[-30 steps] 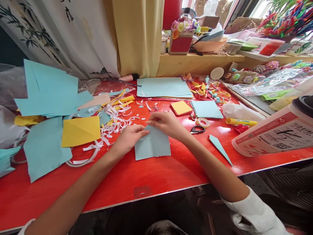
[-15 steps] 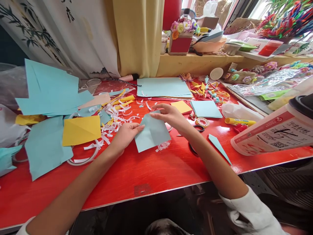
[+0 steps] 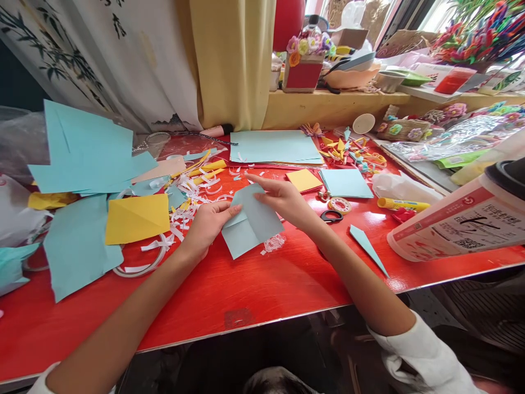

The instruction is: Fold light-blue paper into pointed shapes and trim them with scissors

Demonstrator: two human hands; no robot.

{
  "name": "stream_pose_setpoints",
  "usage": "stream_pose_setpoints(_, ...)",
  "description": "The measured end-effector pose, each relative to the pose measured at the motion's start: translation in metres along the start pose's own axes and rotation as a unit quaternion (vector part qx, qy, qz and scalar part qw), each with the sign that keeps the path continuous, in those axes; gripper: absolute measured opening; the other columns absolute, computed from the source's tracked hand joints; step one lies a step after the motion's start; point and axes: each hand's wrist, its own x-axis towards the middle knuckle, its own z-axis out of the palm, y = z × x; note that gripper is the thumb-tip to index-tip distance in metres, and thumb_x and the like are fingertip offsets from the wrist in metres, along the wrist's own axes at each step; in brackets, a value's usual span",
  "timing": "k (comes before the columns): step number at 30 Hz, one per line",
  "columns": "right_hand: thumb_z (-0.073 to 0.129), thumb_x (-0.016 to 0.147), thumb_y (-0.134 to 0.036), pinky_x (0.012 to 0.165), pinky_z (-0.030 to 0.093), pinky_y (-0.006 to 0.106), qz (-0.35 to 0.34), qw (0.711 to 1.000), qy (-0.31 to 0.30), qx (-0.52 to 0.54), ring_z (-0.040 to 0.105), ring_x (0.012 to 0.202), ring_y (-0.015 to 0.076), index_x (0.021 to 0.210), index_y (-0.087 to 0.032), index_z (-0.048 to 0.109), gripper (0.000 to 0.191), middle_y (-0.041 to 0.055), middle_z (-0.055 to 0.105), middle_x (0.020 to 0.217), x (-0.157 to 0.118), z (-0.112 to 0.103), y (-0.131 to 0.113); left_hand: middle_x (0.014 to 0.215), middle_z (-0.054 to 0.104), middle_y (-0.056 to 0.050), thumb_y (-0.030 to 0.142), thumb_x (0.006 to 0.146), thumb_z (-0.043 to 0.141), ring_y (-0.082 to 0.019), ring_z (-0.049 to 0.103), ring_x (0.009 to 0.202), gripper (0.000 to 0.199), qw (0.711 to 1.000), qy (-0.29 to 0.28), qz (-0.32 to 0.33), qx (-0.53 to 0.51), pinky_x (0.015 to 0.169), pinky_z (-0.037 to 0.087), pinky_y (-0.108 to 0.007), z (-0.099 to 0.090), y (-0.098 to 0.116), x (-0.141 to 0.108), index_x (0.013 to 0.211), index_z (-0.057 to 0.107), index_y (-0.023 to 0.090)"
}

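Observation:
A light blue sheet of paper (image 3: 252, 221) with crease lines is held between both hands, tilted a little above the red table (image 3: 270, 293). My left hand (image 3: 210, 225) pinches its left edge, thumb on top. My right hand (image 3: 283, 200) grips the upper right edge, the index finger stretched out past the paper; the thumb is partly hidden. Beneath the sheet's right side lies a small heap of white shreds (image 3: 274, 243). Scissors with black handles (image 3: 331, 216) lie partly hidden behind my right forearm.
A yellow square (image 3: 137, 219), blue offcuts (image 3: 77, 246) and paper scraps lie to the left. Behind are a stack of blue sheets (image 3: 274, 146) and smaller blue squares (image 3: 346, 183). A folded blue piece (image 3: 368, 250), a glue stick (image 3: 402, 204) and a large cup (image 3: 459, 219) stand or lie right.
The paper has turned slightly and shifted a little left, showing its creases more clearly. My right index finger has stretched further left, and more of the scissors' handle shows.

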Motion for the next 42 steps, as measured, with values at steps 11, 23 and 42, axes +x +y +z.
stream_pose_setpoints(11, 0.045, 0.089, -0.018, 0.098, 0.041, 0.035, -0.063, 0.992, -0.065, -0.090, 0.053, 0.120, 0.0184, 0.112, -0.025, 0.068, 0.034, 0.0026, 0.060, 0.129, 0.001, 0.002, 0.004, 0.074, 0.069, -0.004, 0.054, 0.065, 0.072, -0.016, 0.058, 0.064, 0.044, 1.000, 0.001, -0.012, -0.014, 0.055, 0.044, -0.024, -0.003, 0.003, -0.001, 0.087, 0.071, 0.016)
stream_pose_setpoints(23, 0.037, 0.093, -0.049, 0.079, 0.047, 0.027, 0.064, 0.987, 0.009, 0.145, 0.059, 0.094, 0.0142, 0.136, -0.028, 0.043, 0.048, 0.0039, 0.065, 0.108, 0.000, 0.009, -0.001, 0.085, 0.070, -0.004, 0.055, 0.068, 0.068, -0.018, 0.060, 0.074, 0.046, 0.999, 0.005, 0.014, 0.050, 0.062, 0.046, -0.026, -0.003, 0.008, -0.002, 0.094, 0.071, 0.017)
stream_pose_setpoints(42, 0.070, 0.077, -0.030, 0.071, 0.052, 0.026, 0.181, 0.923, -0.198, 0.276, 0.065, 0.079, 0.0152, 0.107, -0.017, 0.068, 0.033, 0.0065, 0.070, 0.099, 0.000, 0.003, 0.002, 0.080, 0.066, -0.002, 0.049, 0.080, 0.055, -0.018, 0.058, 0.078, 0.034, 0.972, -0.010, 0.070, 0.224, 0.063, 0.040, -0.024, -0.004, 0.010, -0.004, 0.086, 0.068, 0.018)
